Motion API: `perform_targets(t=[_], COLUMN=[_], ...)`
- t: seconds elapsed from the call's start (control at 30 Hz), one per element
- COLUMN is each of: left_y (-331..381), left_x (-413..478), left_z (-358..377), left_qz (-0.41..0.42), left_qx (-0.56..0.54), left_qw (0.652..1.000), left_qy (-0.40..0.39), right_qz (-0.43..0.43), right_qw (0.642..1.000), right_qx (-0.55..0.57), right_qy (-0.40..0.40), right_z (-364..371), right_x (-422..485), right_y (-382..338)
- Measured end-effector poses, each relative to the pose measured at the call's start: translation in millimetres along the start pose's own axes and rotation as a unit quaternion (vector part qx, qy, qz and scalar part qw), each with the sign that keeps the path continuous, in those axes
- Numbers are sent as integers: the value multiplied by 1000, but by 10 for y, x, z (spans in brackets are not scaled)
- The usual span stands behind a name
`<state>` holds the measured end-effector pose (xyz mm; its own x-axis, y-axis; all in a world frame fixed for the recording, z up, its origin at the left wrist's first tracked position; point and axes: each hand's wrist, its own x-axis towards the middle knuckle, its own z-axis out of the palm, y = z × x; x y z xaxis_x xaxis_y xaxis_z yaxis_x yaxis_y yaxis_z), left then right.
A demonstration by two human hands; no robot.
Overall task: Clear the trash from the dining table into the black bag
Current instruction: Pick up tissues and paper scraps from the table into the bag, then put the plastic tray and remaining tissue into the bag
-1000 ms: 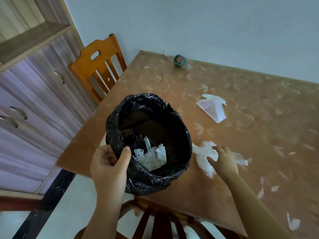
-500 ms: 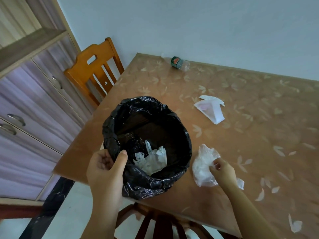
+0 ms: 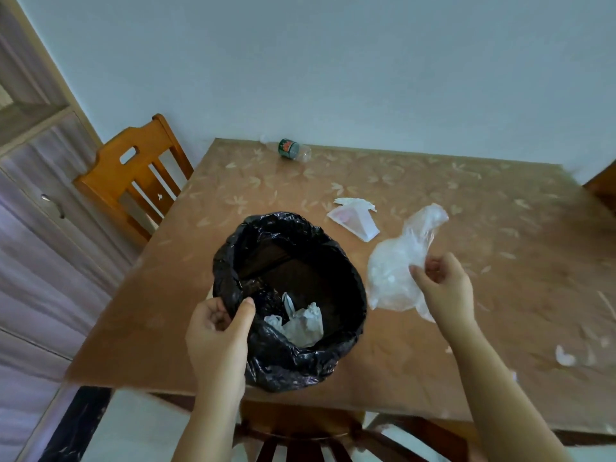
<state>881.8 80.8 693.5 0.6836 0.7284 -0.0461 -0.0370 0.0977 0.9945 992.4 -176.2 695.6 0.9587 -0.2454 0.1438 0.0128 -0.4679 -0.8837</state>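
Far left: a cabinet (image 3: 40, 201) and a wooden chair (image 3: 133, 181) are standing beside the table (image 3: 233, 195). Neither is playing a part in this step.

Left hand (image 3: 216, 331): is gripping the near-left rim of the black bag (image 3: 283, 365), with the thumb lying inside the mouth and the fingers curled round the outside. Judgement: this grip is propping the limp rim open and steadying the bag, giving the other hand a wide target. The bag is sitting on the near-left part of the table, mouth facing up, with crumpled white scraps (image 3: 300, 323) lying at its bottom.

Far edge, by the wall: a bottle (image 3: 293, 150) is lying on its side, well apart from both hands.

Right of the bag: a flat white wrapper (image 3: 355, 218) is lying on the table, near the bag but not touching it.

Right hand (image 3: 443, 288): is pinching a clear plastic bag (image 3: 390, 271) between thumb and curled fingers. The plastic is hanging loose around the hand, just beside the black bag's right rim. Whether its lower edge is touching the table, I cannot tell. Judgement: the step in hand is carrying this piece over the open mouth. Being thin and floppy, it may snag on the rim or cling to the fingers on release.

Far right: small white bits (image 3: 565, 356) are lying scattered on the table. Judgement: the task is partway along, with bottle, wrapper and bits not yet bagged.
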Motion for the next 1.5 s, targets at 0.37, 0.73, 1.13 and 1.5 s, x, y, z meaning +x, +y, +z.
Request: perform_targets(t=[0.37,0.73,1.13,1.5], left_y=[67,364,621,504], left_x=[-169,-216,-534,-935], left_z=[-46,-405,-1066,-2206], left_qz=[3,34,124,97], left_qx=[1,-7,59,13], left_qw=[999,996,932,883], left_qy=[-39,76,334,458], right_qz=[-82,-247,-315,-335], right_qw=[987,953,892,828], right_qx=[81,-41,-88,-114], right_qy=[-115,-168,-313,-435], right_z=[182,277,802,1453], right_x=[-408,-473,-650,-1592], right_y=[-739,-770,-640,-914])
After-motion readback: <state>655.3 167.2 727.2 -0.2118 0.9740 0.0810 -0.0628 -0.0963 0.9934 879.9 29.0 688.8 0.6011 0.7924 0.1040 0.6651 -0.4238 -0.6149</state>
